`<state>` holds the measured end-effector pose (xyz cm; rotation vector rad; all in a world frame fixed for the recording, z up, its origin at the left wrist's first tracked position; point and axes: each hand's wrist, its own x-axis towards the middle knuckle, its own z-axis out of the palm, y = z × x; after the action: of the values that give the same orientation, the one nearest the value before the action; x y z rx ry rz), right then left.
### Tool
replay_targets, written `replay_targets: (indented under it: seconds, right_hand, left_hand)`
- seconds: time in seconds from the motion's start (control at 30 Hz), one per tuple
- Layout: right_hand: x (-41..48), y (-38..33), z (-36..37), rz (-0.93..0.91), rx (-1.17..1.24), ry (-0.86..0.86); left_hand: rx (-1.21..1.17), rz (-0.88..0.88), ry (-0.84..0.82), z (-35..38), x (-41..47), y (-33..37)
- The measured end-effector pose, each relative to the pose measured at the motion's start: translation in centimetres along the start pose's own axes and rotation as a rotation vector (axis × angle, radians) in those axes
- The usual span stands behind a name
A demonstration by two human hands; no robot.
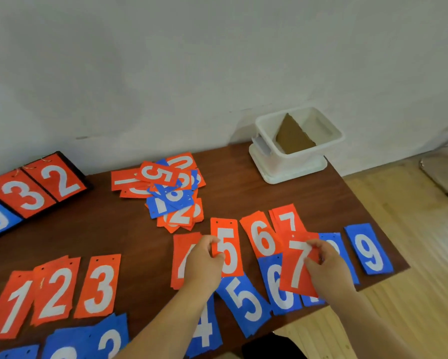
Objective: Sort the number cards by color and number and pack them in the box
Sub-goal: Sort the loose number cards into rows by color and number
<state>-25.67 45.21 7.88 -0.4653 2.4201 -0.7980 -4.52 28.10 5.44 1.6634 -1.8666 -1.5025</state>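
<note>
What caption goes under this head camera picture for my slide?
Left hand pinches a red 5 card while right hand holds a red 7 card.

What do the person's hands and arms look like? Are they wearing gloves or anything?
No gloves! The left hand and the right hand are both bare, with no rings, watch or bracelet that I can see. No sleeve shows on the left forearm or the right forearm; both are uncovered right down to the edge of the picture.

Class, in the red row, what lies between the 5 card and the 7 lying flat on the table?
The red 6 card, in the head view.
</note>
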Motion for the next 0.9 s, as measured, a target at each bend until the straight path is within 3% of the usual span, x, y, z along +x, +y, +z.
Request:
replay_targets:
  seconds: [0.33, 0.47, 0.6, 0.9]
  right_hand:
    - [13.6, -1.3, 0.0, -0.151, -0.095, -0.208]
    - [17.2, -0.5, 1.4, -0.268, -0.319, -0.284]
    - [17.9, 1.2, 2.2, -0.385, -0.602, -0.184]
    - [16.3, -1.1, 2.5, -0.394, -0.52, -0.163]
  left_hand:
    - [0.272, -0.157, 0.124, 6.2, 5.3, 1.5]
    - [0.494, -0.175, 0.128, 8.1, 6.0, 0.9]
    - [0.762, -0.146, 0.204, 8.8, 5.7, 0.6]
    - [0.705, -0.156, 0.187, 7.4, 5.6, 1.6]
